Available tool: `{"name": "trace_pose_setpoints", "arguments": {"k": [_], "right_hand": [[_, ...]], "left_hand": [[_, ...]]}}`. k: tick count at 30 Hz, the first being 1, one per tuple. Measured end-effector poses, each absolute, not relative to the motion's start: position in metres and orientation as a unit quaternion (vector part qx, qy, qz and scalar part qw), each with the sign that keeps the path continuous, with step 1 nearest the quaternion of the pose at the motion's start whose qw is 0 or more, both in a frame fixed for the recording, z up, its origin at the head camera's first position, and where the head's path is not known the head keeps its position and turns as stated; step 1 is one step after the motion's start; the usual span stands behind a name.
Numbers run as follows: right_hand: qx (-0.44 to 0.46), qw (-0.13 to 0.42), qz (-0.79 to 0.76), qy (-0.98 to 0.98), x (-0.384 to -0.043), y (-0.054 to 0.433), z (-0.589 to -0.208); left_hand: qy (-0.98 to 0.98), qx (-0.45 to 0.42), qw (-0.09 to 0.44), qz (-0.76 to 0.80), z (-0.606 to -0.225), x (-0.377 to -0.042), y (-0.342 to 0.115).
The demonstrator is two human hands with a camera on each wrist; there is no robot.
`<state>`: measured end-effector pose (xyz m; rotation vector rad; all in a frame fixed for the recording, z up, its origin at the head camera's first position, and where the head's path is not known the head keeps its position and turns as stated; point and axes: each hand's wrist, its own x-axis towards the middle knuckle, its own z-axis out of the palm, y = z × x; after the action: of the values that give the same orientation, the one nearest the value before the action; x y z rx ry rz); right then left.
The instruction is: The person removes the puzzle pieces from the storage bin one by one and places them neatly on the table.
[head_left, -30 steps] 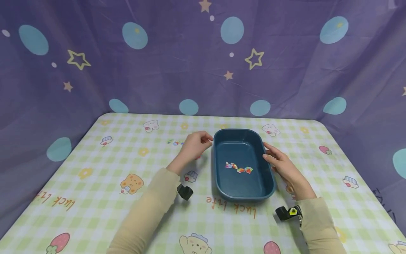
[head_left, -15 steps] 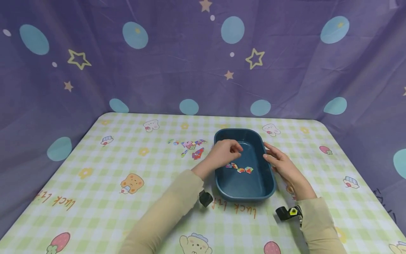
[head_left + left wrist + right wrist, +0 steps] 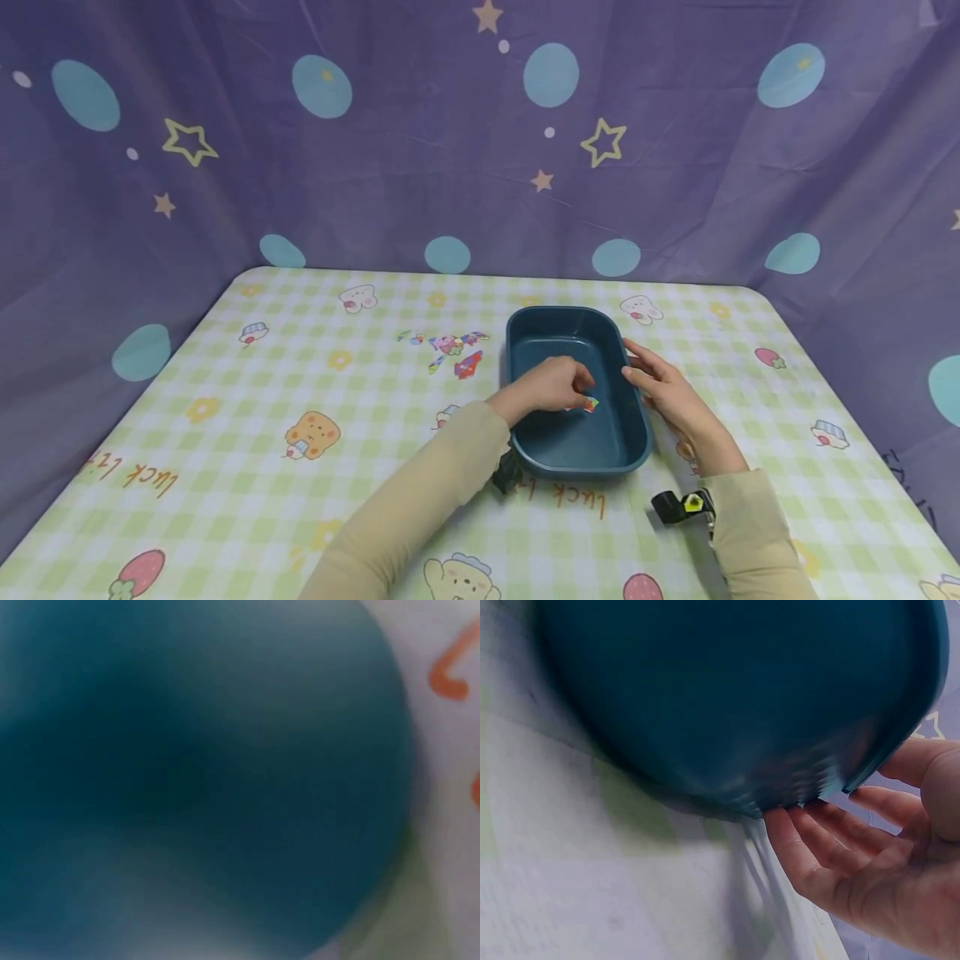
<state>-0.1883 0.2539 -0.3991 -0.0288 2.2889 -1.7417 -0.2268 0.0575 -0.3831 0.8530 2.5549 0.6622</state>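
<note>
A dark blue rectangular tray (image 3: 588, 454) with rounded corners stands on the table. My left hand (image 3: 551, 383) reaches down inside it, with bent fingers and a gap between thumb and index fingertip. Under those fingertips a small multicoloured piece (image 3: 591, 406) partly shows; the hand hides whatever else lies there. My right hand (image 3: 667, 396) holds the tray's right wall, with its thumb at the rim and its fingers against the outside. In the right wrist view the right hand's fingers (image 3: 817, 840) touch the tray wall (image 3: 705, 690). The blurred tray (image 3: 225, 787) fills most of the left wrist view, without the hand.
Left of the tray, several small colourful flat pieces (image 3: 448, 343) lie in a loose group, with a larger red-and-purple one (image 3: 468, 365) at its near side. A green-and-white checked cloth (image 3: 247, 392) with printed figures covers the table. Behind hangs a purple curtain (image 3: 420, 158).
My left hand has moved right, from beside the tray's left rim, over it and down to the pieces inside. The loose group on the left has come into full sight. The right hand stays put.
</note>
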Motion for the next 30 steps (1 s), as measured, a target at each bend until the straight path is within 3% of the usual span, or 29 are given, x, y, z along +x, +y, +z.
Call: {"name": "trace_pose_setpoints", "arguments": {"k": [11, 30], "right_hand": [[-0.02, 0.138, -0.6, 0.788, -0.1868, 0.2542, -0.3962], [-0.024, 0.131, -0.587, 0.799, -0.1867, 0.2553, -0.3993]], "left_hand": [[0.894, 0.403, 0.159, 0.119, -0.3889, -0.2262, 0.062], [0.897, 0.389, 0.177, 0.113, -0.3898, -0.223, 0.0636]]}}
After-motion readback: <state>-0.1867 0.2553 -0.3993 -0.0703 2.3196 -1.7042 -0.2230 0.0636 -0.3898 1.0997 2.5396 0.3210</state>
